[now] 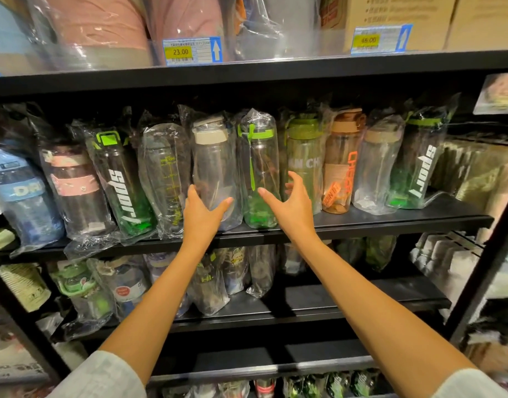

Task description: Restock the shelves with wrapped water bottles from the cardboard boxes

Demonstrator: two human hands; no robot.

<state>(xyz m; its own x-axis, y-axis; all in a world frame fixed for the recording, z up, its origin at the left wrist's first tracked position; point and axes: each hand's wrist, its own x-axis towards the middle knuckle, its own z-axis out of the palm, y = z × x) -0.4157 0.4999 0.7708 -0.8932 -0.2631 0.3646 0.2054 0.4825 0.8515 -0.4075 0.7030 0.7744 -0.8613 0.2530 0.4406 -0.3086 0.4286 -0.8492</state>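
A row of plastic-wrapped water bottles stands on the middle shelf [362, 222]. My left hand [202, 214] is spread at the base of a clear bottle with a white lid [211, 165], its thumb lying across the front of the wrap. My right hand [290, 205] is spread just right of a clear bottle with a green lid and strap [257, 168], thumb at its front, fingers reaching between it and a green bottle [304, 162]. Neither hand is closed round a bottle. Both forearms stretch up from the bottom of the view.
More wrapped bottles fill the lower shelf [362, 300] on its left half and the bottom shelf. The top shelf carries wrapped pink items [97, 27], a cardboard box [399, 15] and price tags [189, 51]. A black upright post [488, 262] stands at the right.
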